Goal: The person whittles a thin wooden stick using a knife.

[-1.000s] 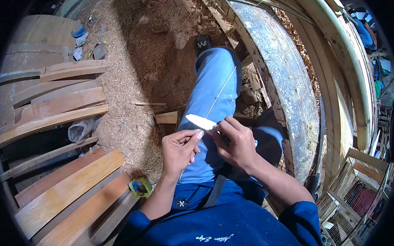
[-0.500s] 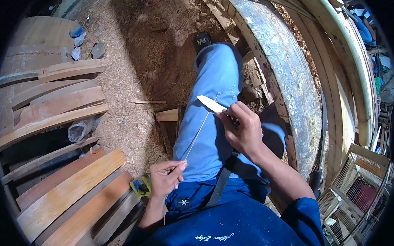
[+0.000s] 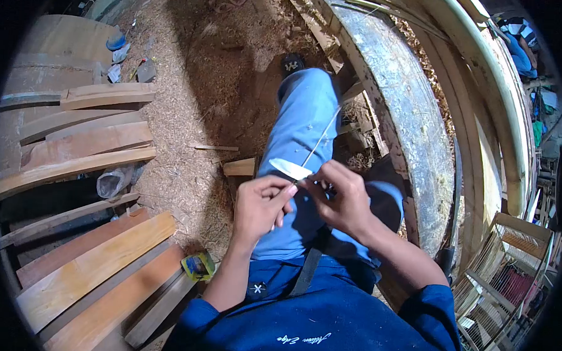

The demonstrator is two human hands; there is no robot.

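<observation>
My right hand (image 3: 343, 197) is closed on a knife, its handle mostly hidden in my fingers. The pale, pointed knife blade (image 3: 287, 169) sticks out to the left above my thigh. My left hand (image 3: 259, 210) pinches the near end of a thin, light-coloured strip (image 3: 319, 141), just beside the blade. Running up and to the right, the strip passes at the blade and over the blue trouser leg (image 3: 302, 108). Both hands are close together; whether the edge bites into the strip I cannot tell.
Curved wooden planks (image 3: 98, 268) are stacked along the left, with a yellow packet (image 3: 198, 266) by them. A large curved, stained board (image 3: 398, 87) rises on the right. Shavings (image 3: 189, 154) cover the ground. A wooden rack (image 3: 507, 270) stands lower right; another person (image 3: 519, 51) is at the upper right.
My left hand has moved up and right to meet the knife. The knife has come slightly down and left, and the strip now extends farther beyond the blade.
</observation>
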